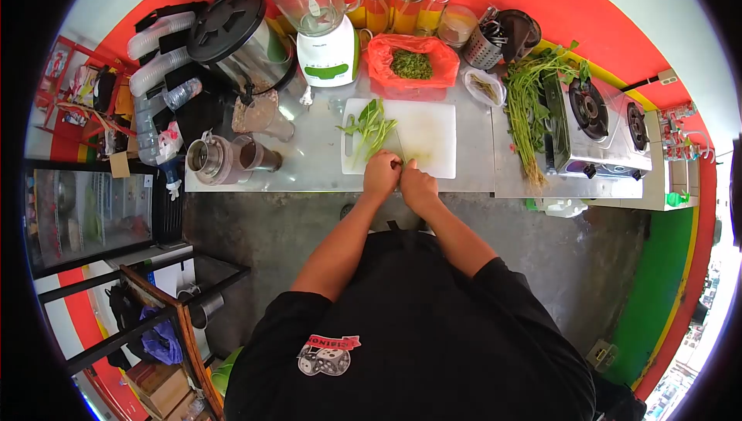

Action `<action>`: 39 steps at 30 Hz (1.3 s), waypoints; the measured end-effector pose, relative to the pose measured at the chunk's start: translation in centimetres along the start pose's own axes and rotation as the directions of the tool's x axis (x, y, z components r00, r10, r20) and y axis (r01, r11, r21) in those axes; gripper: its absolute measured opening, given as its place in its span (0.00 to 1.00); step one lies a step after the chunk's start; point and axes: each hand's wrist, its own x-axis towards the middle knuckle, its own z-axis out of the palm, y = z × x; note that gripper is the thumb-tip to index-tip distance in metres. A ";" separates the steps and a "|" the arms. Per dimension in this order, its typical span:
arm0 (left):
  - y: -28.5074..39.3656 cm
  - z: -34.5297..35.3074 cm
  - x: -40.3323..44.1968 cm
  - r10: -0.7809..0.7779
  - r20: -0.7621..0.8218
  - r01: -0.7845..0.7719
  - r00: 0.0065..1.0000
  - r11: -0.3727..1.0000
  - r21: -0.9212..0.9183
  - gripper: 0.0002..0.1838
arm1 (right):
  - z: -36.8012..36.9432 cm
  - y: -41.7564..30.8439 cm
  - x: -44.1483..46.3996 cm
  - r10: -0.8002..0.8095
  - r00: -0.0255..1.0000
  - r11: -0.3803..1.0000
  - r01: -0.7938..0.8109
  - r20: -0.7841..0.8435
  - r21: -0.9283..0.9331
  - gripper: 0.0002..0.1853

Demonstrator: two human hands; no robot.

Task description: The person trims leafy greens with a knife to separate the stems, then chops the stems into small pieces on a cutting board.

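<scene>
A white cutting board (437, 131) lies on the metal table, with leafy green stalks (369, 129) on its left half. At the board's front edge my left hand (382, 174) is closed at the lower end of the stalks; what its fingers hold is too small to name. Close beside it, my right hand (419, 187) is wrapped round the handle of a knife, whose thin blade (400, 146) points away over the board. Behind the board, a red plastic bag (379, 65) stands open with chopped greens (411, 64) inside.
A blender (326, 50), a large steel pot (255, 54) and pump bottles (408, 5) stand along the back. A grinder (216, 160) is at the front left. Uncut greens (525, 112) lie beside a gas stove (610, 150) on the right.
</scene>
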 end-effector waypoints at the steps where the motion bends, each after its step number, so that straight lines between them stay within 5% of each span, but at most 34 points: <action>1: -0.1 -0.1 0.1 -0.001 0.019 0.001 1.000 1.000 -0.002 0.06 | 0.0 0.1 0.2 -0.023 1.000 1.000 0.023 -0.005 -0.018 0.16; 16: 0.0 -0.1 0.2 -0.029 0.072 0.031 0.997 0.999 -0.020 0.04 | 1.8 1.0 -0.4 0.008 0.993 0.998 0.000 -0.114 0.069 0.15; 27: 2.5 2.1 0.2 0.015 0.049 -0.024 0.999 0.983 0.181 0.02 | 0.5 6.5 -1.1 0.113 0.982 0.992 -0.104 -0.154 0.065 0.15; 34: 3.0 4.5 2.6 0.108 0.135 -0.118 0.985 0.991 0.064 0.03 | -0.8 6.9 -1.1 0.140 0.974 0.988 -0.126 -0.181 0.087 0.14; 39: 3.0 4.0 4.0 -0.048 0.261 0.058 0.964 0.998 -0.032 0.03 | -0.5 6.2 -0.9 0.122 0.976 0.991 -0.110 -0.182 0.074 0.12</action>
